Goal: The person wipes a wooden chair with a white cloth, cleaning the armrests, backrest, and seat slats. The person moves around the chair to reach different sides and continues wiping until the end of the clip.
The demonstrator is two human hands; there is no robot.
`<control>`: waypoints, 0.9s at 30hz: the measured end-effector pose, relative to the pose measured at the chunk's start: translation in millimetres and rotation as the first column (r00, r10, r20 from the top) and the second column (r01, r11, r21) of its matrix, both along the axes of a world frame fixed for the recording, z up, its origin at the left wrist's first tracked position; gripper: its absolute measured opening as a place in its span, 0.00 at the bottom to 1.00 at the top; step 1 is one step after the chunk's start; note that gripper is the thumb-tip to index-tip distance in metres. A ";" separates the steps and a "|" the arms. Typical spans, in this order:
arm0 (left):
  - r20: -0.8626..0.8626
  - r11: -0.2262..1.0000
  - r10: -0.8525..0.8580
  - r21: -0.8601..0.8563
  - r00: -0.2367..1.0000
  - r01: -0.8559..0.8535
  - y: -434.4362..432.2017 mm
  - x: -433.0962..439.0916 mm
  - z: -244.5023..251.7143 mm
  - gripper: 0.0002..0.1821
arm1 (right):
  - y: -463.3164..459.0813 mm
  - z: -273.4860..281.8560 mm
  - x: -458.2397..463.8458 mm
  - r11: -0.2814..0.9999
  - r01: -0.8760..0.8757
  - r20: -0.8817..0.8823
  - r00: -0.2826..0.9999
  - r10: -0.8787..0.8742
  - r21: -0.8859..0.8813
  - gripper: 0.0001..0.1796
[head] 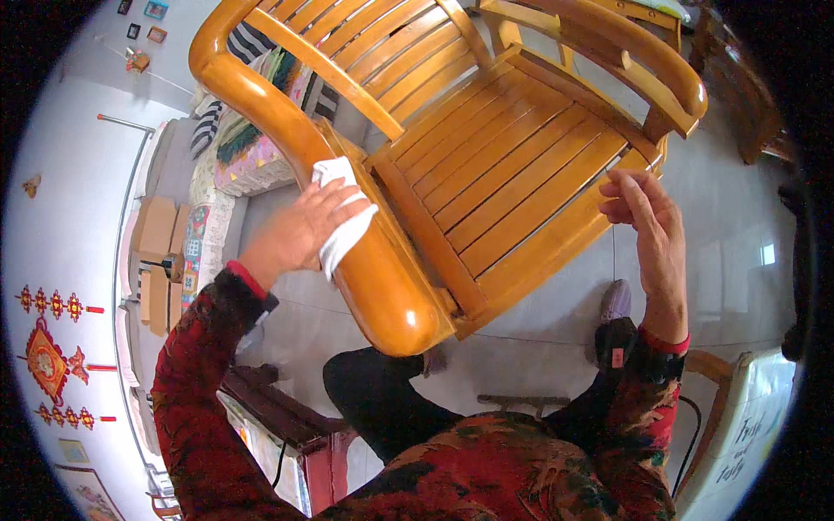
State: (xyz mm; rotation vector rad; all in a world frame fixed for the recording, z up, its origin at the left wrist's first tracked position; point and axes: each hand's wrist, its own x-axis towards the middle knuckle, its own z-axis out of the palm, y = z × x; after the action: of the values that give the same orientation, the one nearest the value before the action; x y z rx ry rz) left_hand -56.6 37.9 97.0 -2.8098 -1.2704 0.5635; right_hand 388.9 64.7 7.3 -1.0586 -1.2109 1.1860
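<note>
A varnished wooden armchair with a slatted seat and back stands in front of me. My left hand presses a white cloth onto the thick, rounded left armrest. The cloth drapes over the top of that armrest, partly under my fingers. By the front right corner of the seat is my right hand, its fingers loosely curled with no object visible in them. Whether its fingertips touch the seat's edge I cannot tell. Higher up, the right armrest curves away from that hand.
A sofa with a patterned cover and an opened cardboard box are on the left. Close to my left knee stands a dark red wooden cabinet. Another chair's wooden frame is at lower right. Pale tiles cover the floor.
</note>
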 end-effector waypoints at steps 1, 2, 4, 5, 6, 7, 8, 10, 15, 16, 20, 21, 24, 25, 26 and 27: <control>-0.003 1.000 -0.009 -0.010 1.000 0.009 -8.5 11.7 1.5 0.51 | -0.2 -0.2 0.6 1.000 -0.010 -0.021 1.000 0.010 0.013 0.19; 0.005 1.000 -0.019 -0.016 1.000 0.019 -18.4 22.4 3.2 0.51 | -0.1 0.0 1.5 1.000 -0.020 -0.033 0.999 0.020 0.019 0.18; 0.007 0.999 -0.023 -0.030 1.000 0.023 -34.2 44.1 4.0 0.52 | 0.0 0.2 3.3 1.000 -0.018 -0.045 0.999 0.018 0.000 0.18; 0.011 0.999 -0.021 -0.044 1.000 0.021 -43.6 53.4 5.6 0.53 | 0.1 0.2 4.2 1.000 -0.030 -0.074 0.997 0.030 0.002 0.18; -0.017 0.998 -0.046 -0.035 0.999 0.046 -51.7 63.2 5.3 0.55 | 0.5 0.2 4.8 1.000 -0.027 -0.065 0.997 0.028 0.015 0.18; -0.067 0.998 -0.036 -0.061 0.997 0.032 -59.9 72.3 5.0 0.56 | 0.7 0.2 5.4 0.999 -0.034 -0.070 0.997 0.036 0.026 0.18; -0.038 0.998 -0.052 -0.045 0.998 0.050 -67.2 79.4 6.0 0.53 | 0.9 0.1 5.9 0.999 -0.039 -0.087 0.995 0.040 0.012 0.18; -0.020 0.998 -0.043 -0.054 0.999 0.042 -82.8 90.9 6.5 0.48 | 0.5 -0.4 6.9 0.999 -0.046 -0.097 0.994 0.047 0.018 0.19; 0.049 0.978 -0.176 0.124 0.983 0.169 -120.1 125.1 -34.3 0.15 | -1.8 -1.3 9.8 0.999 -0.052 -0.085 0.995 0.053 0.015 0.19; 0.041 0.968 -0.197 0.170 0.980 0.187 -127.6 129.4 -42.7 0.13 | -2.1 -1.4 10.8 0.998 -0.057 -0.092 0.994 0.057 0.013 0.20; 0.010 0.902 -0.229 0.379 0.973 0.208 -146.0 140.1 -64.1 0.08 | -2.7 -1.1 18.7 0.999 -0.039 -0.134 0.990 0.037 -0.017 0.19; 0.020 0.885 -0.243 0.415 0.970 0.213 -145.3 140.1 -64.9 0.07 | -2.7 -1.0 22.0 0.999 -0.041 -0.140 0.989 0.042 0.012 0.19; 0.418 0.981 -0.079 0.196 0.905 -0.004 -145.4 138.8 -57.9 0.09 | -6.0 -2.3 33.0 0.999 -0.030 -0.145 0.989 0.032 0.017 0.18; 0.564 0.995 0.022 0.072 0.826 -0.076 -143.9 138.8 -53.7 0.11 | -5.5 -2.4 35.4 1.000 -0.025 -0.144 0.989 0.027 0.015 0.17; 0.665 0.989 0.094 0.024 0.741 -0.147 -141.2 138.1 -48.4 0.17 | -6.4 -2.7 35.8 1.000 -0.005 -0.152 0.988 0.009 0.029 0.17; 0.819 0.981 0.129 -0.021 0.559 -0.195 -138.3 138.7 -43.9 0.16 | -7.0 -2.9 35.6 0.999 -0.031 -0.166 0.986 0.034 0.021 0.17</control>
State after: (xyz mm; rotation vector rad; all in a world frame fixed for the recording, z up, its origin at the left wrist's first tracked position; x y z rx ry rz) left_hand 82.1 -100.5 53.2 -2.9513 -1.5804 -0.9480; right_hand 424.5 57.7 4.3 -0.9108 -1.1100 1.2603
